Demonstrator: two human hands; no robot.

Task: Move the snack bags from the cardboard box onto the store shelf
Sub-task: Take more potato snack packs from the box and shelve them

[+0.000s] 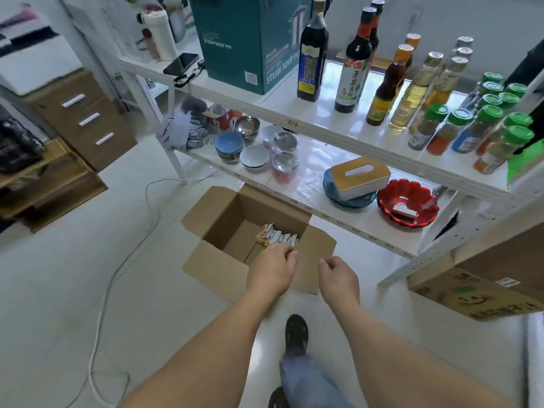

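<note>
An open cardboard box (223, 213) stands on the floor in front of the white store shelf (332, 225). Several small orange-and-white snack bags (276, 237) lie at its bottom, toward the right side. My left hand (272, 270) hovers over the box's near edge, fingers loosely curled, holding nothing. My right hand (338, 279) hangs just right of it above the box's near right flap, fingers also loosely curled and empty. Neither hand touches the bags.
The lower shelf holds bowls (253, 156), a tissue box (360, 176) on a blue dish and a red dish (406, 206). Sauce bottles (353, 75) and a teal pot box (253, 39) fill the upper shelf. A second carton (482, 287) sits right; a white cable (123, 260) trails left.
</note>
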